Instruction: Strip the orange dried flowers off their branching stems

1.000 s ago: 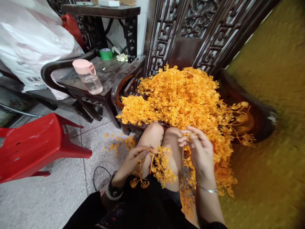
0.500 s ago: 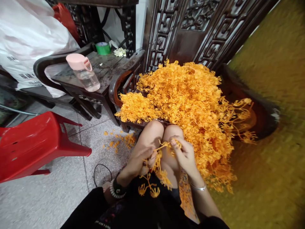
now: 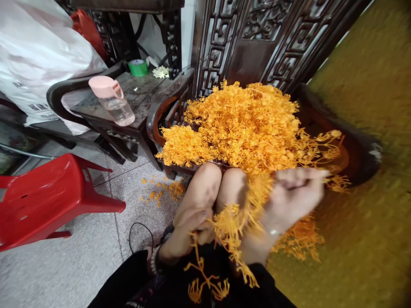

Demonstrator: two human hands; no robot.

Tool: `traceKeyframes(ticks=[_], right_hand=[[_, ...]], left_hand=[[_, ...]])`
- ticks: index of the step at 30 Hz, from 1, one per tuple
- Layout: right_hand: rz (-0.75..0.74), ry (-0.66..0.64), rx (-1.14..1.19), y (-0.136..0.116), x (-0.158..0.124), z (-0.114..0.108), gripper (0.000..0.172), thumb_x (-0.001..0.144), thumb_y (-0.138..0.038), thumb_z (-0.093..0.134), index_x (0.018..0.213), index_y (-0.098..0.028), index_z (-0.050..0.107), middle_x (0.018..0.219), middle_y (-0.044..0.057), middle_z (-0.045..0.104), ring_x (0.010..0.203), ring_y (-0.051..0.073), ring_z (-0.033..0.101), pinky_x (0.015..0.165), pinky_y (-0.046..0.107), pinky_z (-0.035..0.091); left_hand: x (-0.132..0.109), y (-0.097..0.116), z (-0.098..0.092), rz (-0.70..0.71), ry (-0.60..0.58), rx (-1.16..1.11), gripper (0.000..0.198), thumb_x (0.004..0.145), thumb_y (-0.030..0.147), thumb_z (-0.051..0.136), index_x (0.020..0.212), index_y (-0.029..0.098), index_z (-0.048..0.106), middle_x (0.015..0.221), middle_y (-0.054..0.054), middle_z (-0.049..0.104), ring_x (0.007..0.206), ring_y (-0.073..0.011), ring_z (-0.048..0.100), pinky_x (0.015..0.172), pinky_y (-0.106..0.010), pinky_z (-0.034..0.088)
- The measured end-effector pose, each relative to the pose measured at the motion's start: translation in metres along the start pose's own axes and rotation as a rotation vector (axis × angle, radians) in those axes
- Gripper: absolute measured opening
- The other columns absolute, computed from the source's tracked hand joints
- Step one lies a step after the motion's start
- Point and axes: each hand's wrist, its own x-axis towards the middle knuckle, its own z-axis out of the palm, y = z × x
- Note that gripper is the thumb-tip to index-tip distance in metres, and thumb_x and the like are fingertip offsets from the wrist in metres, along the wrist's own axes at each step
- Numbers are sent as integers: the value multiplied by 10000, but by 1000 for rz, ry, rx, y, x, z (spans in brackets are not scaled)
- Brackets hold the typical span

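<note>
My left hand (image 3: pixel 194 224) is closed around the stems of orange plastic flower sprigs, low in front of my knees. One forked sprig (image 3: pixel 204 269) hangs below it over my dark clothing. A fuller orange bunch (image 3: pixel 231 226) spreads from beside that hand towards my right wrist. My right hand (image 3: pixel 293 196) is raised at the right, over the edge of the big heap of orange sprigs (image 3: pixel 247 124). Its fingers are curled together and blurred by motion; what they grip is hidden. The heap lies on a dark wooden chair, just beyond my knees.
Left of the heap stands a dark wooden side table (image 3: pixel 141 100) with a pink-lidded bottle (image 3: pixel 112 100) and a roll of green tape (image 3: pixel 138 67). A red plastic stool (image 3: pixel 61 196) is at the left. Loose orange bits (image 3: pixel 175 189) and a black cord (image 3: pixel 141 224) lie on the floor.
My right hand has moved away from my left, to the right and slightly up. The orange bunch between them now looks more spread out. My left hand stays low, still gripping stems.
</note>
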Motion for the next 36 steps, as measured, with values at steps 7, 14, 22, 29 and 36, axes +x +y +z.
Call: traceKeyframes(ticks=[7,14,22,29,36], right_hand=[[347,-308,230,9,-12,16,309,893,-363,432,1051,-171,614,562,-28,513,414,55,316,402,232,191],[289,-330,338,20,-45,25,122,824,-212,430,726,-214,505,568,-39,369,479,83,301,459,239,235],[-103,-457,-29,14,-57,15,391,756,-579,536,734,-213,400,721,1,372,686,162,385,625,320,323],[-59,-684,-225,20,-60,27,464,838,-658,316,824,-204,407,761,12,411,686,159,385,621,313,311],[-67,-655,-118,21,-68,30,194,935,-304,355,787,-197,420,742,9,423,686,135,414,629,294,342]], left_hand=[[10,17,-11,105,116,-114,383,852,391,495,583,194,308,425,87,169,374,-60,142,404,-202,167],[27,18,-14,74,111,-184,384,843,389,505,577,197,305,421,95,124,365,-60,91,384,-203,166],[25,18,-20,92,-14,-190,548,801,540,508,505,198,197,396,92,71,351,-56,45,363,-224,153],[29,2,-33,113,-89,179,633,801,610,468,398,196,211,346,60,174,344,-52,193,400,-246,216],[23,5,-42,13,-202,372,271,868,387,538,957,140,606,471,75,336,394,-36,252,412,-201,177]])
